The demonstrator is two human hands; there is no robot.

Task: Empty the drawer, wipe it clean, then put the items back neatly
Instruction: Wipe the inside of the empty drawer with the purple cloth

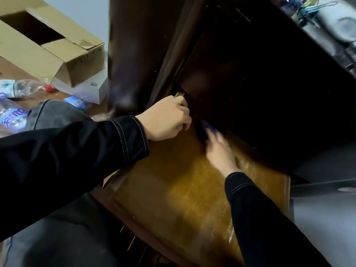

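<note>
Reaching my right hand [219, 151] toward the back of the pulled-out drawer [173, 189], I am meeting a purple thing [209, 130], probably a soft, light cloth; blur is hiding whether I grip it. My left hand [167, 118] is curling round the drawer's stiff side edge, steadying it.

An open cardboard box [48, 45] lies on a brown floor [17, 71]. Behind it is a pale grey wall [84, 16]. Just right of it rises a dark wooden cabinet [138, 45]. A white box [96, 91] sits under its near corner, with crumpled plastic bottles [19, 87] in front of it.
</note>
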